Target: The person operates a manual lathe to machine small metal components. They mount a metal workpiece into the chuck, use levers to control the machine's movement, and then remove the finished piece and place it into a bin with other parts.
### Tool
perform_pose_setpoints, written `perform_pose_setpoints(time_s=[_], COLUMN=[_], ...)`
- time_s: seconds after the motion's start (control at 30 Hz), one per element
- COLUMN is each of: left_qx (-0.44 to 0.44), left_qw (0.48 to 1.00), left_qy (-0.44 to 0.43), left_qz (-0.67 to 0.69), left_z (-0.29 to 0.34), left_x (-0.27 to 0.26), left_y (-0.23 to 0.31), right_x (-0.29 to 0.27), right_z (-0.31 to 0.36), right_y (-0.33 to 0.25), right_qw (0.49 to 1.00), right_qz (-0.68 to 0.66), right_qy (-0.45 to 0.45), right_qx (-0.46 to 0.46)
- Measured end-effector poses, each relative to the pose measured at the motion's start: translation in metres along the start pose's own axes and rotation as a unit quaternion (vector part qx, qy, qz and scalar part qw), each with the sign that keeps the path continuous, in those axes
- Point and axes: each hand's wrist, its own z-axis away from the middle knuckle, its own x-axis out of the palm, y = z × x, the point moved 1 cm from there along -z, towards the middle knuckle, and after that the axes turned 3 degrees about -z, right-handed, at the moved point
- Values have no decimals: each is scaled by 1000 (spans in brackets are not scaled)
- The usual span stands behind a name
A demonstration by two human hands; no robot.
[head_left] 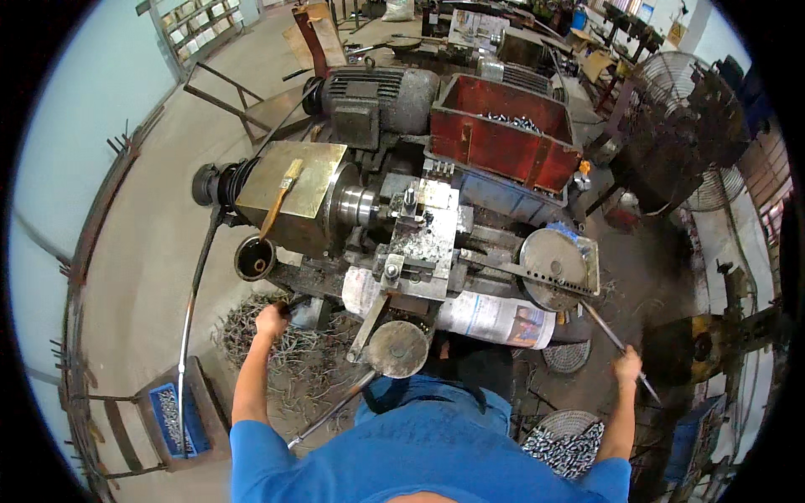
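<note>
I stand at a small greasy lathe (402, 226) with a brass-coloured headstock cover (298, 180) and a shiny chuck (360, 205). My left hand (271, 320) is closed on a dark lever knob (293, 306) at the machine's lower left. My right hand (627, 365) grips a long thin metal lever rod (605, 331) that runs up to a round perforated disc (552, 258) on the right of the bed. A round handwheel (397, 348) hangs just in front of my body. Sheets of newspaper (495, 318) drape over the front of the bed.
A red bin (503, 134) holding small metal parts sits behind the lathe beside a grey motor (377, 96). Metal swarf (285, 348) is heaped on the floor at left. A blue tray (172, 415) and baskets of silvery parts (566, 444) stand near my feet. A large fan (683, 109) is at right.
</note>
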Motion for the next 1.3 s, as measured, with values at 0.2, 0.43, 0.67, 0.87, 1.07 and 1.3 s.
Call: perform_pose_setpoints(time_s=[0.2, 0.43, 0.67, 0.87, 1.07, 1.3], left_qx=[-74, -146, -95, -68, -77, 34], left_qw=[982, 928, 938, 954, 967, 999], left_qy=[-72, -191, -151, -155, -146, -19], left_qz=[161, 285, 296, 246, 196, -23], left_z=[31, 90, 69, 55, 44, -15], left_x=[41, 82, 76, 41, 30, 1], left_y=[-65, -99, -89, -50, -47, 5], right_x=[6, -28, -50, -48, -33, -1], right_z=[69, 207, 235, 235, 182, 0], right_y=[-15, -116, -170, -167, -94, -9], right_qw=[997, 986, 960, 949, 995, 986], right_qz=[34, -146, -236, -268, -75, 138], right_qy=[-2, -31, -68, -99, -44, 52], right_qx=[67, 78, 133, 137, 50, 83])
